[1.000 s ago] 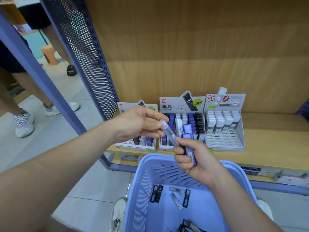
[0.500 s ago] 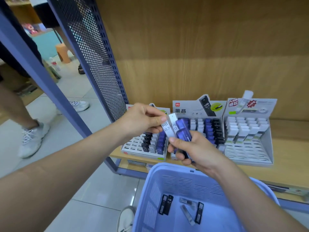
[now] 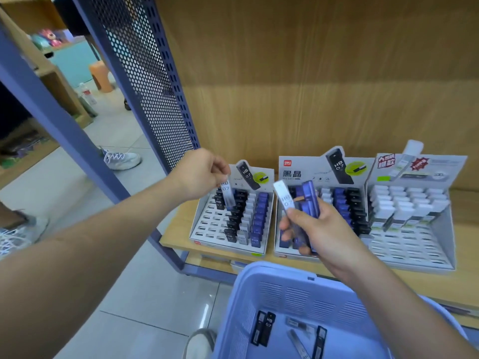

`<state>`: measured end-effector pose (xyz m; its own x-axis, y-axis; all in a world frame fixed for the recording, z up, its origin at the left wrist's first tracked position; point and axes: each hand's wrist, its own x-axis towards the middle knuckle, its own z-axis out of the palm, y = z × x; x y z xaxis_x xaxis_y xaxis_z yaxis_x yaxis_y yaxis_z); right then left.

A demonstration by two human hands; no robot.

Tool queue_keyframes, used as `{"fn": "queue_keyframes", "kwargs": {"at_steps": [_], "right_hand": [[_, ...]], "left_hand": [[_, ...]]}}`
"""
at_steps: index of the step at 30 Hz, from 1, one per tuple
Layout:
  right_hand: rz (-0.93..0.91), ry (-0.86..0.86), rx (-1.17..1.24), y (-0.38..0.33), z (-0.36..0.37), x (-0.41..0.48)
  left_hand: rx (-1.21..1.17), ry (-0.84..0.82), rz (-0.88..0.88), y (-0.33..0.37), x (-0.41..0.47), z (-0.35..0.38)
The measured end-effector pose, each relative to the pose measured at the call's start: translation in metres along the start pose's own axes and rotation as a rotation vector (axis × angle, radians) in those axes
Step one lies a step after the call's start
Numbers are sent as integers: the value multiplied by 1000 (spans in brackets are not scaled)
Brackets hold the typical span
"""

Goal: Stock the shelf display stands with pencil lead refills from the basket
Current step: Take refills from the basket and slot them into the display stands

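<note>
My left hand pinches a clear HB 0.7 lead refill by its top, hanging upright over the back rows of the left display stand. My right hand grips a bundle of refills, one clear and the others blue, in front of the middle display stand. A third stand with white refills is at the right. The blue basket sits below my right arm, with several black and clear refills on its bottom.
The stands rest on a wooden shelf with a wood back panel. A perforated blue metal side panel rises at the left. A person's white sneakers stand on the tiled floor beyond it. My own shoe shows by the basket.
My left hand took one clear refill from the bundle and carried it left over the left stand. The view moved closer to the shelf.
</note>
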<state>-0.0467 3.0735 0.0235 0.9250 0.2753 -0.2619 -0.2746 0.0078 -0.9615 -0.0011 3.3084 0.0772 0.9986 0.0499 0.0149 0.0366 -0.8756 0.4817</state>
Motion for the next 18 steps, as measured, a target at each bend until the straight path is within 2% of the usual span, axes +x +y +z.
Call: {"fn": "queue_keyframes", "kwargs": {"at_steps": [6,9,18], "right_hand": [[21,137,57,23,-18,-1],[40,134,84,30,-20,-1],[42,72,116,38,0,11]], "left_hand": [[139,-11,72,-16,9,23],[196,-33,64,-31,14,28],[216,99,-7,-75,37,37]]}}
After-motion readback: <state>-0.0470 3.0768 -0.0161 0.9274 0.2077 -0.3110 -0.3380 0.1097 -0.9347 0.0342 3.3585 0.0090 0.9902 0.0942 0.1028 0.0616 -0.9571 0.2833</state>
